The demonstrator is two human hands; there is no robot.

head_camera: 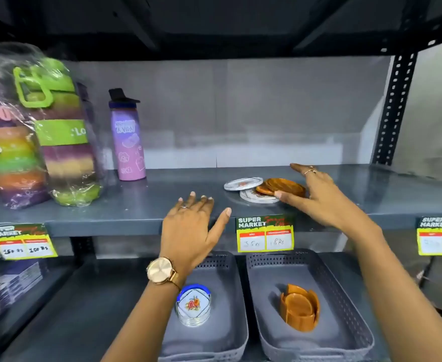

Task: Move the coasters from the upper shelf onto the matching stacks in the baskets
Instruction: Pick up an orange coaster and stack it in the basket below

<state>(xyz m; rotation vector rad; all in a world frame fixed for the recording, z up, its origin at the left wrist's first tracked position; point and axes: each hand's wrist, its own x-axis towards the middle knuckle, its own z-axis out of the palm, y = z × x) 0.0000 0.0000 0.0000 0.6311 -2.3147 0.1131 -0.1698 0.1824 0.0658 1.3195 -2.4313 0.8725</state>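
Coasters (267, 188) under right hand (316, 189)

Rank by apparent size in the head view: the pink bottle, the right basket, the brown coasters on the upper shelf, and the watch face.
1. Right basket, largest, though it sits nearest the camera.
2. Pink bottle.
3. Brown coasters on the upper shelf.
4. Watch face, smallest, although it is close to the camera.

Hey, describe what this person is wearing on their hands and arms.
Both forearms are bare, with no sleeves in view. The left hand has a ring on one finger and a rose-gold wristwatch with a round pale dial. The right hand wears a thin ring.
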